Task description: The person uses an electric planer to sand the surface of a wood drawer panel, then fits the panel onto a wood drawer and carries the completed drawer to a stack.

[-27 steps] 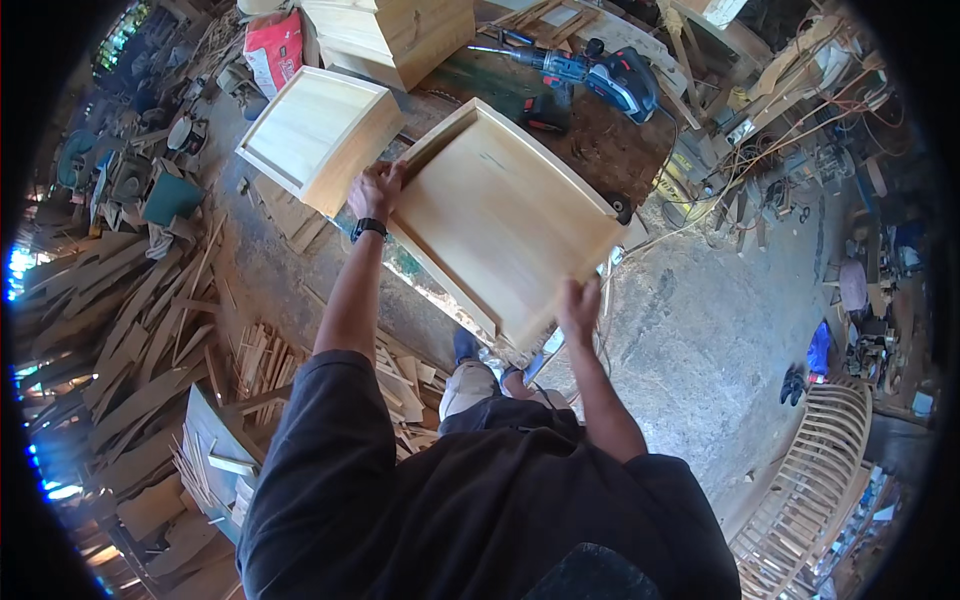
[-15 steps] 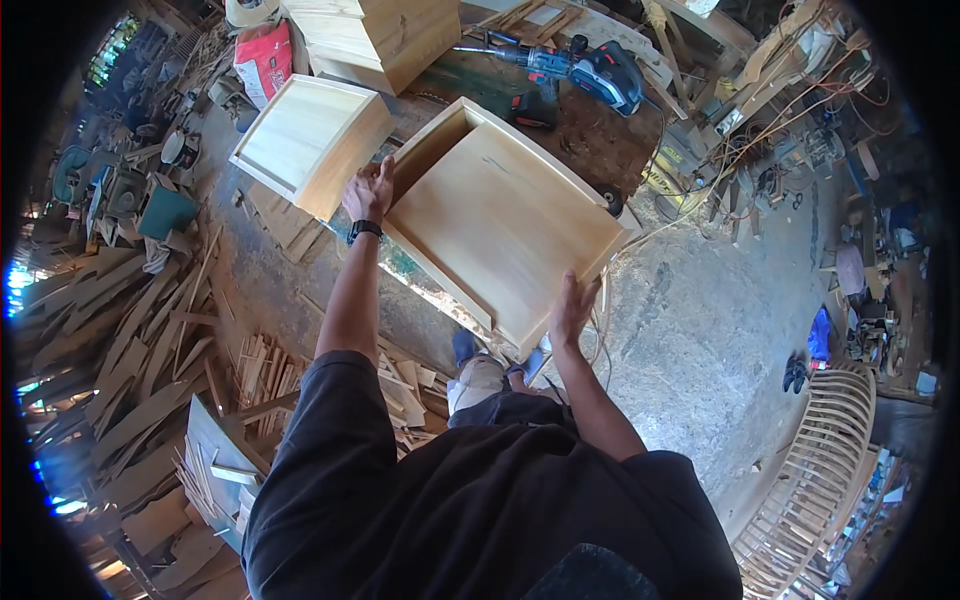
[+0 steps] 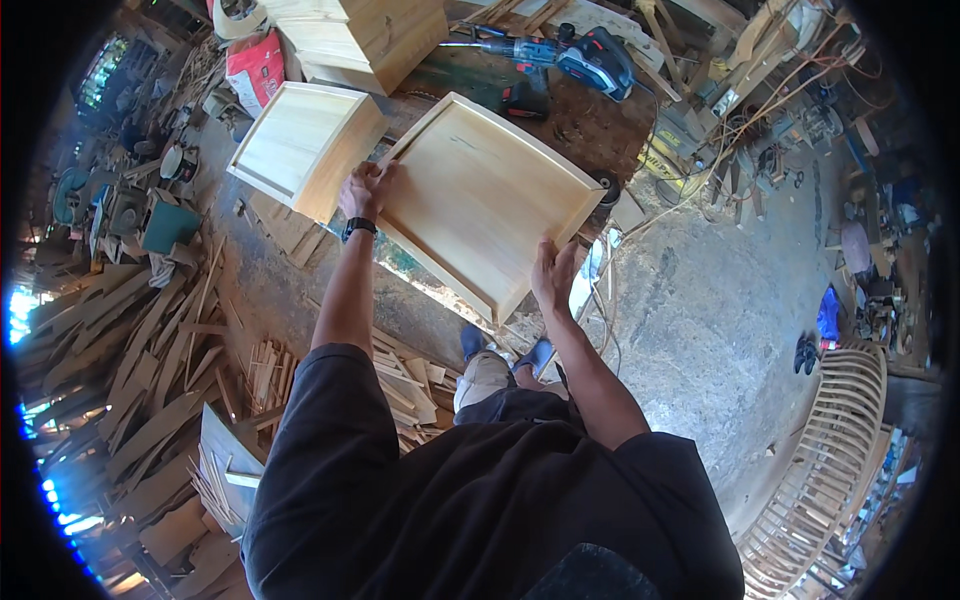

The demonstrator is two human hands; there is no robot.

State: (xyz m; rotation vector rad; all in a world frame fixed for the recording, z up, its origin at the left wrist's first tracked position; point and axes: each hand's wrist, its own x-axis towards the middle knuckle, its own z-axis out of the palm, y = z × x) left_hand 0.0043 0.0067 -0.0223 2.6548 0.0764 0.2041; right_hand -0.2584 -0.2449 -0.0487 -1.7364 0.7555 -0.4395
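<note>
A pale wooden drawer-like box (image 3: 590, 205) with a raised rim rests on the workbench in front of me. Its flat wooden panel (image 3: 480, 190) lies inside the rim and has a dark mark near the far side. My left hand (image 3: 362, 190) is closed over the box's left edge, fingers curled; a dark watch is on that wrist. At the near right corner, my right hand (image 3: 553, 272) grips the edge, with its thumb on top and its other fingers partly hidden. Close beside my left hand stands a similar wooden box (image 3: 300, 140).
A larger wooden cabinet (image 3: 365, 40) stands behind at the left. On the bench (image 3: 625, 130) lie a blue cordless drill (image 3: 535, 55) and another blue power tool (image 3: 597, 65). Scrap wood (image 3: 130, 370) is piled at left. A curved slatted wooden piece (image 3: 825, 450) is at right.
The panel has slid away from me into the rim, and the gap at the box's far left corner has closed. My right hand has moved forward and slightly left with it.
</note>
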